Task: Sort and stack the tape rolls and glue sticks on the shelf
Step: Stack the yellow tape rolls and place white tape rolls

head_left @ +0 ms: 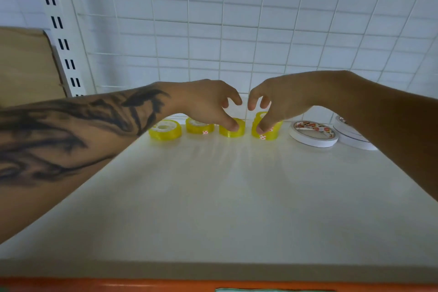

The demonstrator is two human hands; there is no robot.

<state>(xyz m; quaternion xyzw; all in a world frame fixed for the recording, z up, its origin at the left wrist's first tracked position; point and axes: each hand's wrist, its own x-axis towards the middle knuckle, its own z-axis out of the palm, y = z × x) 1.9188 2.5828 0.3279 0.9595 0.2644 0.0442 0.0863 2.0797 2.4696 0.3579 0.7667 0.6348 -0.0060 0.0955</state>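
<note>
Both hands at the row of yellow tape rolls at the back of the shelf (237,197).

Left hand (203,102): thumb on the near side of a single yellow roll (233,129), other fingers curled above it; the far-side grip is hidden. Right hand (279,99): thumb pressed to the front of a two-high yellow stack (266,129), remaining fingers curled above. Risk, as judged: the thumb's sideways pressure could slide the stack's upper roll off. Count: five yellow rolls, two (165,129) (198,125) outboard of the left thumb; two white rolls (312,135) (353,135) beyond the right thumb. Glue sticks: none visible.
</note>
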